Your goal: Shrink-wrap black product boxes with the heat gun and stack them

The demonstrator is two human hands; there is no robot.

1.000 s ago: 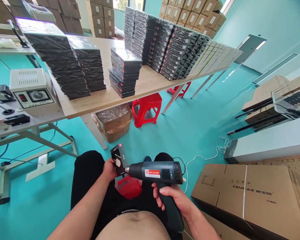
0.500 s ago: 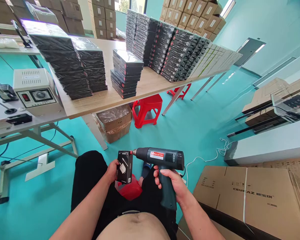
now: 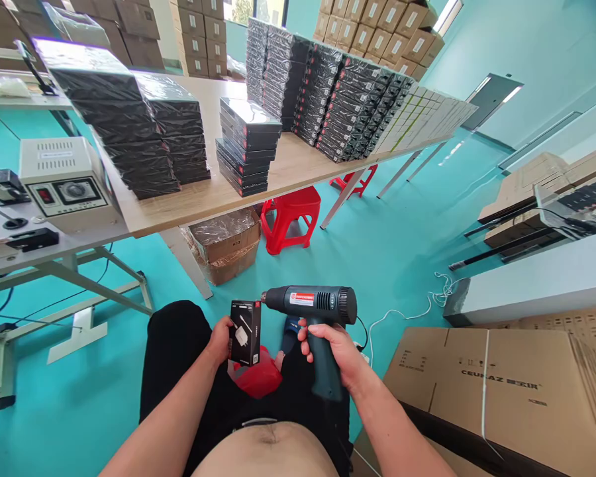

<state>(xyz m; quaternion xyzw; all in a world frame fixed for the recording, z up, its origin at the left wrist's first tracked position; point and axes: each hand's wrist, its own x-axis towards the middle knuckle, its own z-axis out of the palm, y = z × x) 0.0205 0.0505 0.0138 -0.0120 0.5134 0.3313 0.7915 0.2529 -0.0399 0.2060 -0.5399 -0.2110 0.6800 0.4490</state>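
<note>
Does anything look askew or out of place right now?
The short stack of black boxes on the wooden table is uneven: its upper part sits offset from its lower part. A white cord also lies loosely bunched on the floor. The box in the left hand shows no obvious damage.

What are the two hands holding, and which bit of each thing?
The left hand holds a small black rectangular cardboard box by its left side; the right hand grips a dark blue-green plastic heat gun by its handle.
</note>
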